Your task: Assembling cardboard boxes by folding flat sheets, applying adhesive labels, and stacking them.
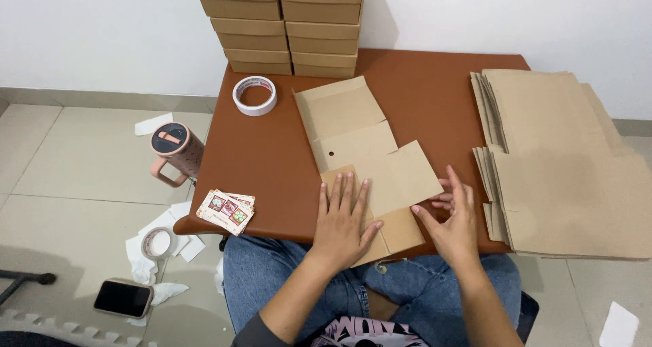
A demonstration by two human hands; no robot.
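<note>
On the brown bench (272, 157), my left hand (343, 225) presses open-fingered on the flat tan cardboard box blank (367, 153), half-folded, while my right hand (451, 228) lifts its flap, fingers open.

On the bench (272, 150), the tape roll (255, 96) lies left of the flat box blank (363, 150), the cardboard stack (564, 163) right, the finished boxes (278, 24) behind.

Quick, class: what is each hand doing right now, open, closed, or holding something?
Left hand: open, pressed flat on the unfolded cardboard box blank.
Right hand: open, fingers at the blank's right flap edge, gripping nothing.
</note>
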